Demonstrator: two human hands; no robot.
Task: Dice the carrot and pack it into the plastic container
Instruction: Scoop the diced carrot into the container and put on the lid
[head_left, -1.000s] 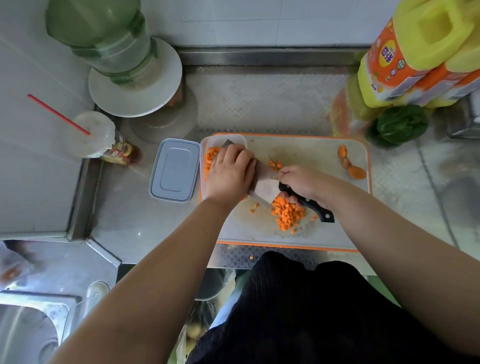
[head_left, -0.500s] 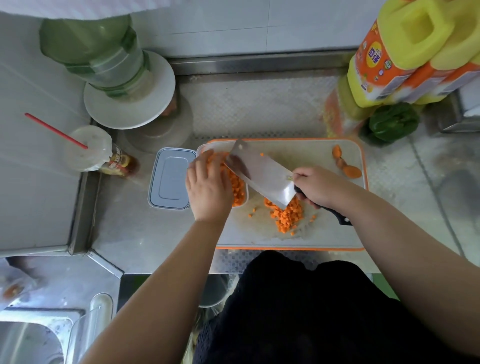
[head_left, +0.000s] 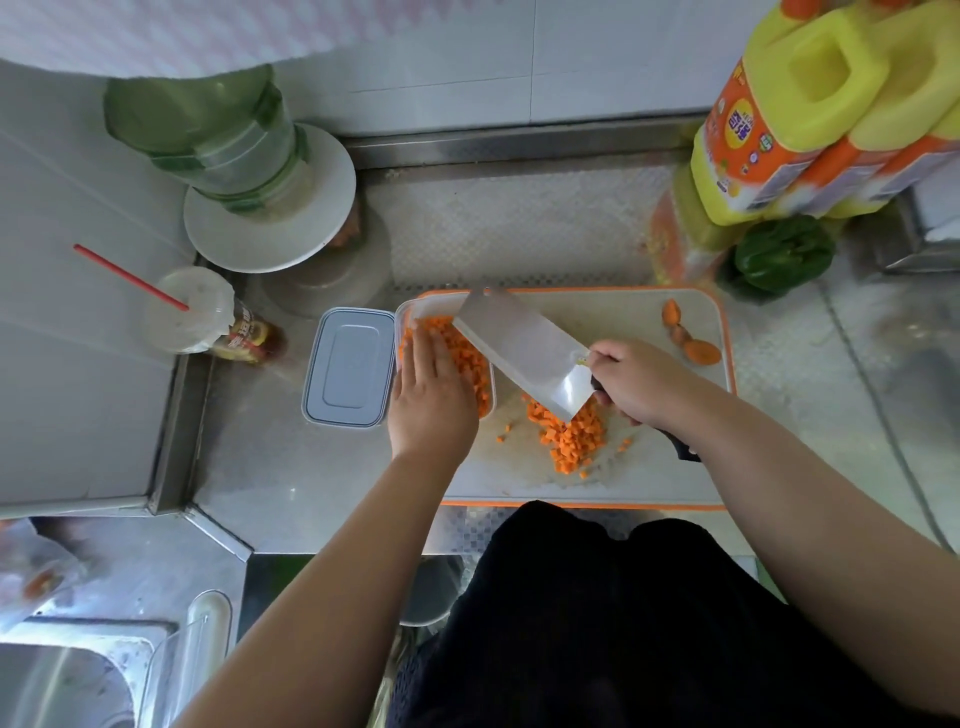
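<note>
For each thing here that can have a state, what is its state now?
plastic container: open, partly filled with carrot dice.
lid: off, flat beside the container.
cleaver: lifted, tilted over the container.
diced carrot pile: loose on the cutting board.
left hand: flat on the dice.
right hand: grips the cleaver handle.

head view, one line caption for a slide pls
Left hand flat over diced carrot in the plastic container; right hand holds the cleaver.

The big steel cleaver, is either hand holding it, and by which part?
The right hand grips the broad steel cleaver by its black handle, right behind the blade. The left hand holds nothing; its straight fingers lie over the diced carrot in the clear plastic container.
</note>
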